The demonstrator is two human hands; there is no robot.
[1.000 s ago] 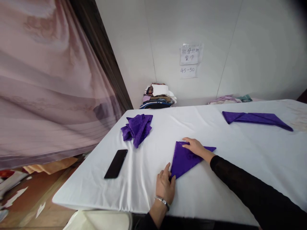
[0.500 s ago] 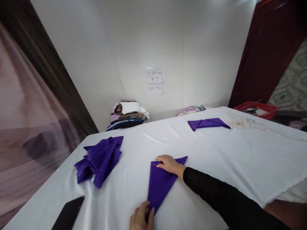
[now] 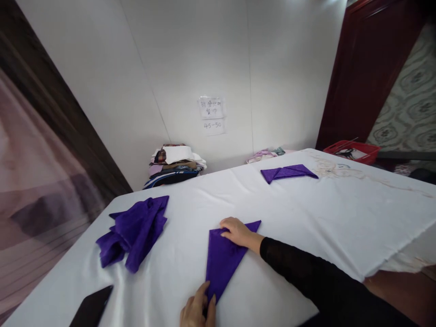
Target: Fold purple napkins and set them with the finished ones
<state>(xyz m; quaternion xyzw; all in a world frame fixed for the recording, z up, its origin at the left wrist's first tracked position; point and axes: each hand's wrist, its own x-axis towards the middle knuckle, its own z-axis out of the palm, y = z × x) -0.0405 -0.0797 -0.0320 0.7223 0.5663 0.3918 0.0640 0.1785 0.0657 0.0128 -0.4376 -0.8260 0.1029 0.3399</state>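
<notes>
A purple cloth napkin (image 3: pixel 223 263), folded into a pointed shape, lies flat in front of me on the white tablecloth (image 3: pixel 272 209). My right hand (image 3: pixel 236 231) grips its far edge, thumb on top and fingers bent over the fold. At the near tip, my left hand (image 3: pixel 198 309) pinches the cloth between thumb and fingers; part of this hand falls below the picture. To the left sits a crumpled heap of purple cloth (image 3: pixel 136 231). Farther off on the right is another purple napkin (image 3: pixel 289 172), folded into a flat band.
A dark flat device (image 3: pixel 91 306) rests at the near left. Behind the table's far edge are a stack of folded clothes (image 3: pixel 177 165) and more cloth (image 3: pixel 262 156). A red basket (image 3: pixel 366 152) stands at the far right. Handwritten paper (image 3: pixel 213 113) hangs on the wall.
The view has turned slightly to the right, so the things on the table appear shifted left. Both hands keep their places on the napkin, whose shape looks the same.
</notes>
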